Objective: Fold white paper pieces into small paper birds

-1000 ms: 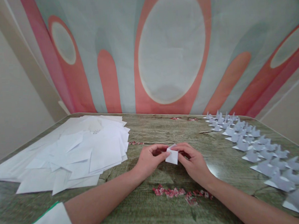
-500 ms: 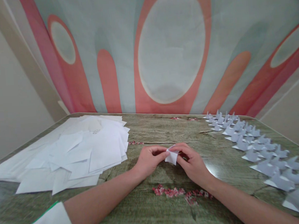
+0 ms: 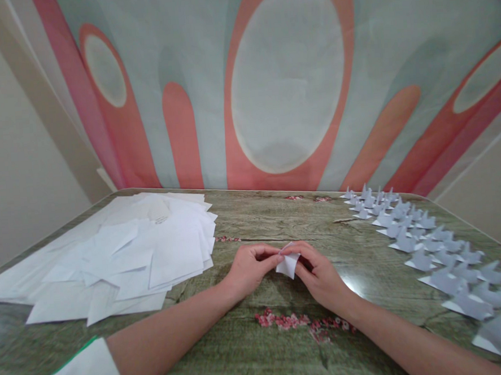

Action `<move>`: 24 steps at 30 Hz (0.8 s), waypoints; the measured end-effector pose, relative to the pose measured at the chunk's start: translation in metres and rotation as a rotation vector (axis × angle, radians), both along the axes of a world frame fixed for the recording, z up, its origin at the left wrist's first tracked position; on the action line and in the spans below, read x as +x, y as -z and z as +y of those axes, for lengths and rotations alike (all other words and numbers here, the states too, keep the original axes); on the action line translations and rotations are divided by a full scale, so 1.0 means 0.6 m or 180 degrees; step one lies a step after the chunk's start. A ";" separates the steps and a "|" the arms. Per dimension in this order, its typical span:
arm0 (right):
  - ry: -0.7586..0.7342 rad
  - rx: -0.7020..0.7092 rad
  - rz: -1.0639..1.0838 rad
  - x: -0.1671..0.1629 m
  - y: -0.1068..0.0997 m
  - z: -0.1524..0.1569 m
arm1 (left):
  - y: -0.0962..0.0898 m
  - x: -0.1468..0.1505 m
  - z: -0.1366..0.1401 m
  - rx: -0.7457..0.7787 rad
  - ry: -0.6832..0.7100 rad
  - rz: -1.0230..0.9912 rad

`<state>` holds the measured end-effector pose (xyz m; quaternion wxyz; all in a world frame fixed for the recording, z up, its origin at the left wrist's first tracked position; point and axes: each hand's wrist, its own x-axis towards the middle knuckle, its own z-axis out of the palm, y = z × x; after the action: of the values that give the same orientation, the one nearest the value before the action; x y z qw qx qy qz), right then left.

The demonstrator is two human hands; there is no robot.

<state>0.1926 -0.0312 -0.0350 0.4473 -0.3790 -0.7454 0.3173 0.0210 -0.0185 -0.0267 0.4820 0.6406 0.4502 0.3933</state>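
Between my two hands, just above the middle of the table, is a small piece of folded white paper (image 3: 287,266). My left hand (image 3: 253,265) pinches its left edge with thumb and forefinger. From the other side my right hand (image 3: 319,269) is closed on the paper, its forefinger across the top and its thumb close behind. The right fingers hide part of the folds. Several folded paper birds (image 3: 445,280) stand in rows along the right side of the table.
A spread pile of loose white paper sheets (image 3: 178,254) covers the left of the wood-patterned table (image 3: 273,214). Pink blossom prints (image 3: 284,320) decorate the tabletop. Behind the far edge hangs a coral and grey-green patterned backdrop (image 3: 206,99).
The folded paper has tilted slightly, and its lower part shows a little more. My right thumb and fingers have shifted a bit; my left hand stays almost in place.
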 end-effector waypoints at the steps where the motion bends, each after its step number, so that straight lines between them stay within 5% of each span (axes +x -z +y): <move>1: 0.0007 0.0005 0.0001 0.000 0.001 0.000 | 0.001 0.000 0.000 0.0000 0.0003 0.0001; 24: 0.0124 0.0042 0.0000 0.002 0.002 -0.002 | 0.000 0.003 0.000 -0.0195 0.0066 -0.0399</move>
<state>0.1939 -0.0325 -0.0362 0.4559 -0.3904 -0.7400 0.3035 0.0227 -0.0186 -0.0269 0.5328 0.6042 0.4243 0.4136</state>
